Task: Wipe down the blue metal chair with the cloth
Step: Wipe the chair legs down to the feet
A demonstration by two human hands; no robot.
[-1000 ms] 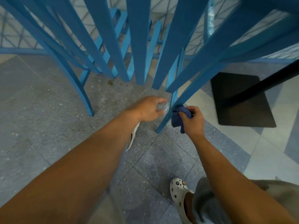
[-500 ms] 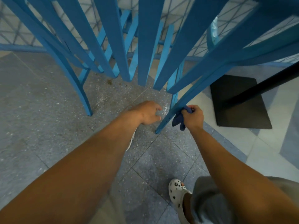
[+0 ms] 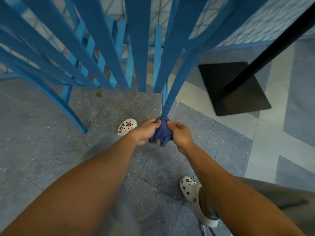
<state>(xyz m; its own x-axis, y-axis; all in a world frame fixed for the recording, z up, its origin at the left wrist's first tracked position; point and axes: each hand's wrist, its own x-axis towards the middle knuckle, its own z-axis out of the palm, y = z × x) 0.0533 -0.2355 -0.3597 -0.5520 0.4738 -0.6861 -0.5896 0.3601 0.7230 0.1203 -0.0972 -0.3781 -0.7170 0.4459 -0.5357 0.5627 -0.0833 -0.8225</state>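
The blue metal chair (image 3: 136, 48) fills the upper half of the head view, its slats and legs reaching down to the floor. A dark blue cloth (image 3: 162, 132) is bunched just below the foot of the chair's right front leg (image 3: 172, 97). My left hand (image 3: 146, 131) grips the cloth from the left. My right hand (image 3: 179, 133) pinches it from the right. The bottom tip of that leg is hidden behind the cloth.
A black square table base (image 3: 233, 89) with a black post (image 3: 272, 46) stands to the right of the chair. My white clogs (image 3: 127, 126) (image 3: 194, 198) rest on the grey tiled floor (image 3: 42, 142). A second chair leg (image 3: 68, 113) stands at the left.
My right hand slid the cloth down to the foot of the leg. My left hand came across and took hold of the cloth too. The view tilted and my left foot came into sight.
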